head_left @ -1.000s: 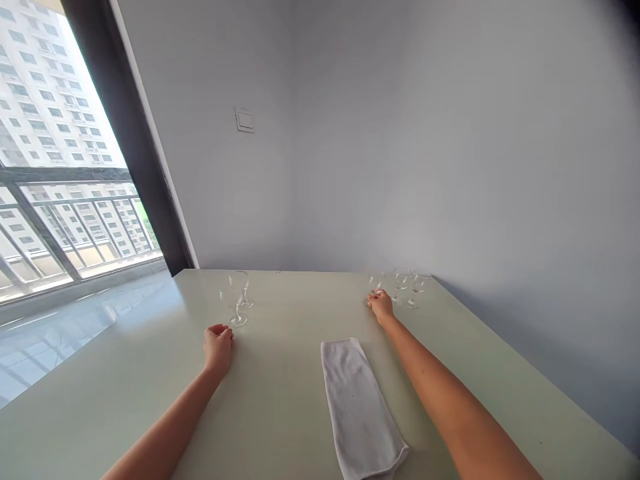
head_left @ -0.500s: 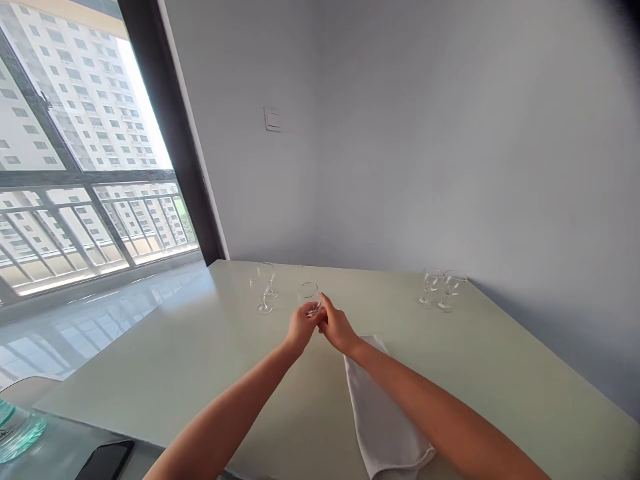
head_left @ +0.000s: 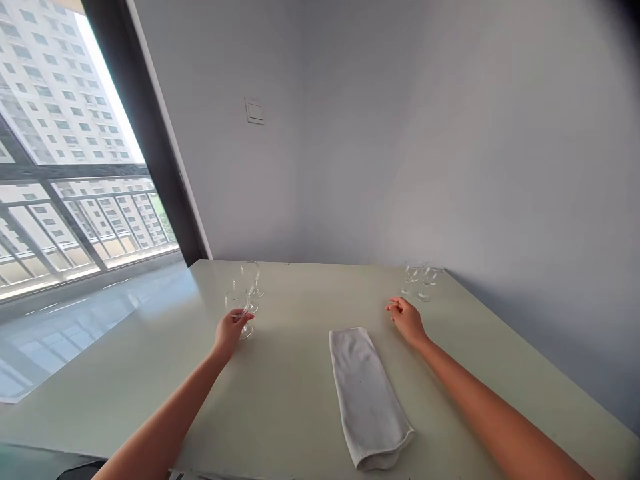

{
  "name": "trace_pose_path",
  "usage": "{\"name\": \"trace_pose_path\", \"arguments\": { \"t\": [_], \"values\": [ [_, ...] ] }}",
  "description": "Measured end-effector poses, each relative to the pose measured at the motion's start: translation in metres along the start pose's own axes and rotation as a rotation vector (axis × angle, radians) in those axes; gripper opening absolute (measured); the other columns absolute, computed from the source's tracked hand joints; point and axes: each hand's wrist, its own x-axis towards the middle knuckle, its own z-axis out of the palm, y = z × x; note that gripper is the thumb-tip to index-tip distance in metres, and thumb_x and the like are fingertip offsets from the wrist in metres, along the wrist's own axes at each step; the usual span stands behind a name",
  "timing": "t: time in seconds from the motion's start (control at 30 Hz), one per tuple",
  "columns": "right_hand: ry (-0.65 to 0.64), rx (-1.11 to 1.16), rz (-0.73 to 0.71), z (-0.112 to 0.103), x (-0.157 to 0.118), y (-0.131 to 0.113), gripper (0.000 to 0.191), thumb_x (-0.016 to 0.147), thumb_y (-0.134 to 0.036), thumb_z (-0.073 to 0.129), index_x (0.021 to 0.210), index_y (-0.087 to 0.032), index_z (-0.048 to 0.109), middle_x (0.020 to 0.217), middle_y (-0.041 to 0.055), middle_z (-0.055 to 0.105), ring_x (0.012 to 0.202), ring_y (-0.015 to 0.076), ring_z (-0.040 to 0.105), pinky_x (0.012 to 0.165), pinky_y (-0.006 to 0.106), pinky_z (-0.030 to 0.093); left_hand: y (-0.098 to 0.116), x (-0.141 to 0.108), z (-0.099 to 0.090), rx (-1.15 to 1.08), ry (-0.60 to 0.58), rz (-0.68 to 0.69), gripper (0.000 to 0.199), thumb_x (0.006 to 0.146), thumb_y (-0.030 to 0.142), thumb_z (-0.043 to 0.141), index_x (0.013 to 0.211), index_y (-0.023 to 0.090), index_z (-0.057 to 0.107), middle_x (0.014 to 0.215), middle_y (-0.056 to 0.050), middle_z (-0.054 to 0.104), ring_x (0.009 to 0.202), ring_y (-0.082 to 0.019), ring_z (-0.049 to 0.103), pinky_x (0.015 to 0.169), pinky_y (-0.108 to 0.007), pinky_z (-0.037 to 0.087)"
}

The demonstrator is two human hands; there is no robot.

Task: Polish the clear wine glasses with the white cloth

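Note:
My left hand [head_left: 231,331] is closed around the stem of a clear wine glass [head_left: 236,301], whose foot is at the tabletop. Just behind it stand two more wine glasses, a nearer one [head_left: 253,307] and a farther one [head_left: 253,270], partly overlapping in view. At the right, my right hand [head_left: 407,320] holds nothing, its fingers loosely bent and a little apart. Just beyond that hand stand two upright wine glasses, the left one [head_left: 413,270] and the right one [head_left: 429,275]; the hand looks apart from them.
A folded grey cloth [head_left: 367,397] lies on the pale table [head_left: 290,380] between my arms. Grey walls [head_left: 380,147] border the table's back and right. A dark-framed window [head_left: 125,100] is at the left. A dark object [head_left: 80,471] shows partly at the lower left edge.
My hands have separated. The left has carried the wine glass leftward to the other two glasses; the right has let go of it and moved right, towards the right-hand pair. The view has shifted slightly.

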Motion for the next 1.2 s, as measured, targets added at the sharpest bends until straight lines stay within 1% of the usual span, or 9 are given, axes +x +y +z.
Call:
{"name": "trace_pose_path", "arguments": {
  "t": [0.17,0.3,0.43,0.53,0.73,0.87,1.03,1.1,1.2],
  "values": [
    [0.186,0.052,0.236,-0.014,0.029,0.036,0.044,0.066,-0.018,0.047,0.109,-0.013,0.051,0.101,0.0109,0.061,0.055,0.0111,0.059,0.047,0.021,0.045,-0.005,0.004,-0.003,0.025,0.035,0.007,0.048,0.061,0.054,0.056,0.089,0.015,0.063,0.061,-0.001,0.062,0.045,-0.011,0.042,0.044,-0.023,0.029],
    [0.228,0.1,0.286,-0.01,0.055,0.045,0.064,0.064,-0.016,0.049,0.126,-0.014,0.034,0.117,0.0157,0.052,0.052,0.0088,0.06,0.041,0.018,0.045,-0.003,0.001,-0.005,-0.016,0.085,-0.009,0.05,0.062,0.051,0.057,0.098,0.017,0.058,0.071,-0.003,0.065,0.048,-0.011,0.047,0.046,-0.024,0.035],
    [0.241,0.132,0.292,-0.006,0.081,0.048,0.064,0.066,-0.017,0.049,0.127,-0.014,0.031,0.116,0.0155,0.052,0.054,0.0079,0.061,0.041,0.016,0.046,-0.003,-0.004,-0.004,-0.083,0.114,-0.025,0.046,0.063,0.047,0.057,0.099,0.018,0.055,0.075,-0.002,0.065,0.047,-0.009,0.047,0.047,-0.023,0.038],
    [0.234,0.124,0.291,-0.004,0.091,0.049,0.05,0.068,-0.019,0.048,0.118,-0.014,0.04,0.107,0.0122,0.058,0.053,0.0075,0.06,0.038,0.014,0.043,-0.006,-0.005,-0.001,-0.197,0.131,-0.019,0.044,0.064,0.044,0.058,0.101,0.02,0.051,0.084,-0.003,0.065,0.047,-0.007,0.047,0.048,-0.022,0.039],
    [0.143,0.04,0.256,-0.003,0.082,0.046,0.014,0.062,-0.023,0.055,0.072,-0.013,0.056,0.071,0.0071,0.064,0.047,0.0105,0.056,0.033,0.015,0.034,-0.012,-0.005,0.001,-0.298,0.117,-0.008,0.039,0.066,0.032,0.055,0.103,0.021,0.049,0.092,-0.005,0.063,0.051,-0.006,0.049,0.052,-0.022,0.042],
    [0.057,0.061,0.188,0.001,0.069,0.027,0.015,0.057,-0.025,0.058,0.066,-0.013,0.058,0.072,0.0081,0.065,0.045,0.0105,0.054,0.035,0.018,0.035,-0.012,-0.006,0.002,-0.309,0.12,-0.003,0.039,0.065,0.027,0.054,0.103,0.02,0.047,0.091,-0.005,0.062,0.057,-0.008,0.053,0.057,-0.023,0.045],
    [-0.075,0.138,0.073,0.018,0.04,-0.024,0.023,0.06,-0.032,0.059,0.074,-0.014,0.06,0.079,0.007,0.066,0.047,0.0091,0.053,0.039,0.019,0.036,-0.005,-0.011,0.001,-0.312,0.06,-0.066,0.042,0.065,0.022,0.052,0.106,0.021,0.045,0.097,-0.005,0.058,0.064,-0.01,0.054,0.061,-0.026,0.045],
    [-0.169,0.185,0.018,0.024,0.021,-0.05,0.025,0.062,-0.035,0.058,0.077,-0.015,0.06,0.08,0.0063,0.066,0.047,0.0086,0.052,0.04,0.019,0.036,0.0,-0.019,-0.001,-0.26,0.161,-0.106,0.046,0.065,0.022,0.053,0.11,0.022,0.044,0.103,-0.006,0.053,0.067,-0.01,0.052,0.063,-0.026,0.044],
    [-0.317,0.241,-0.048,0.031,-0.013,-0.085,0.026,0.065,-0.036,0.058,0.081,-0.016,0.06,0.08,0.0054,0.065,0.048,0.0085,0.05,0.042,0.02,0.037,0.012,-0.044,0.001,-0.121,0.475,-0.059,0.044,0.067,0.027,0.053,0.11,0.023,0.044,0.101,-0.004,0.047,0.069,-0.01,0.047,0.066,-0.027,0.041]
  ]
}}
